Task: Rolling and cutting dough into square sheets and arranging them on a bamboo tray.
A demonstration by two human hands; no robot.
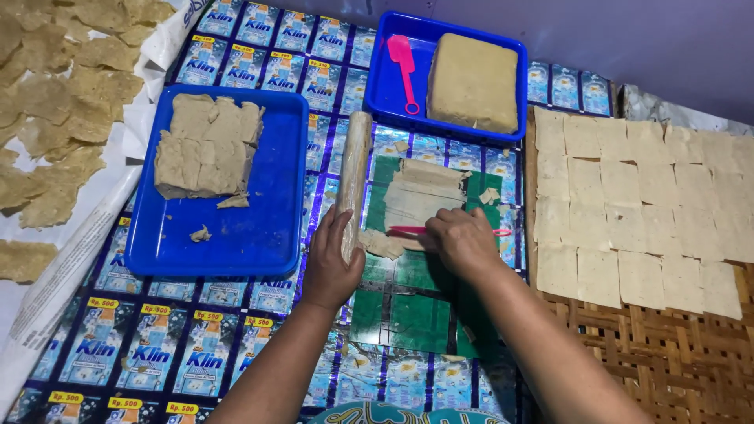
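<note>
Left hand (330, 263): fingers wrapped around lower end of wrapped rolling pin (353, 180), lying lengthwise on green mat (408, 314). Right hand (463, 239): fingers curled, pinching pink knife (404, 230) flat across bottom edge of rolled dough sheet (424, 196) at mat's middle. Dough scraps (382, 245) lie between the hands.

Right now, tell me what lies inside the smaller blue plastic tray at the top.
Inside the smaller blue tray: a thick tan dough block and a pink plastic scraper. The tray floor beneath the block is hidden.
</note>
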